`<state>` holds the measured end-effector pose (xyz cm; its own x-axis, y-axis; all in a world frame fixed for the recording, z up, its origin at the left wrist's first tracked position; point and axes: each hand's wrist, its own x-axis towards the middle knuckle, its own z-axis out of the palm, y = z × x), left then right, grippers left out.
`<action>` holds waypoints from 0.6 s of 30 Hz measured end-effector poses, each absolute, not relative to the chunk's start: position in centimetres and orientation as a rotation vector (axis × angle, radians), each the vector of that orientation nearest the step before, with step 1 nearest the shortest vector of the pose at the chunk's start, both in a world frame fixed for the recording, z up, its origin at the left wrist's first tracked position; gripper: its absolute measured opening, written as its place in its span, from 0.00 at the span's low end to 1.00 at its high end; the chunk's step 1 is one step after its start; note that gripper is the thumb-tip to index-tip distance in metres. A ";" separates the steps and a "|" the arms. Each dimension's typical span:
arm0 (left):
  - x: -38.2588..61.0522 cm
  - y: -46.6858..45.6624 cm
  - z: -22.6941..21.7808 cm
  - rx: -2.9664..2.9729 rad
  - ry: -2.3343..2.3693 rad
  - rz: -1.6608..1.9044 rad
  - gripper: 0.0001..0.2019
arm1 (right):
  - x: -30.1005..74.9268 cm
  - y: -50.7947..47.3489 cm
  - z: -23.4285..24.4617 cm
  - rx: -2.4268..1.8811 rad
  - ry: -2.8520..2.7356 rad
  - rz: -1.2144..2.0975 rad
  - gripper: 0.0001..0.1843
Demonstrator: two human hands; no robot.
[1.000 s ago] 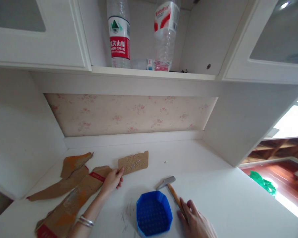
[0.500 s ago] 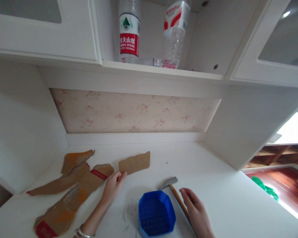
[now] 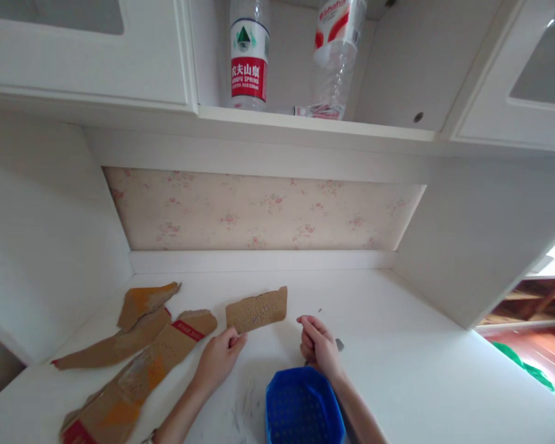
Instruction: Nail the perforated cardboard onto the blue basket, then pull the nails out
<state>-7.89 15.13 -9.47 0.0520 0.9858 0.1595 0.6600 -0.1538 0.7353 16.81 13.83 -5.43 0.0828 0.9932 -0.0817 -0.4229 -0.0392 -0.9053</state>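
Observation:
Between thumb and curled fingers, my left hand (image 3: 219,357) grips the lower left corner of a small cardboard piece (image 3: 258,310) covered in tiny dots or holes. My right hand (image 3: 318,342) is closed to the right of that piece, apart from it; whatever its fingertips pinch, if anything, is too small to make out. Behind the right hand lies a hammer, mostly hidden, with a bit of its metal head (image 3: 340,345) showing. A blue plastic basket (image 3: 275,401) with a perforated bottom stands below, between my forearms.
Torn cardboard strips (image 3: 141,370) with orange stains lie at left on the white tabletop (image 3: 398,370). A tiny dark bit (image 3: 320,310) lies beyond my right hand. Overhead, a cabinet shelf (image 3: 314,123) holds plastic bottles (image 3: 248,61). White side panels flank the desk.
My right hand has moved left and away from me, from beside the hammer handle toward the cardboard piece, now covering most of the hammer. My left hand keeps its hold. The view has shifted slightly.

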 end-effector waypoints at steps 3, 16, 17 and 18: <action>-7.8 15.4 -9.5 1.861 1.660 0.900 0.19 | 16.3 13.9 -6.2 -0.970 -0.868 1.418 0.26; -7.4 14.8 -8.8 1.889 1.700 0.854 0.18 | 16.2 11.0 -7.6 -1.202 -1.448 0.892 0.17; -7.5 14.8 -8.8 1.894 1.697 0.853 0.18 | 16.1 10.9 -7.4 -1.212 -1.500 0.839 0.16; -7.5 14.8 -8.8 1.898 1.693 0.854 0.18 | 16.0 10.9 -7.3 -1.223 -1.545 0.791 0.16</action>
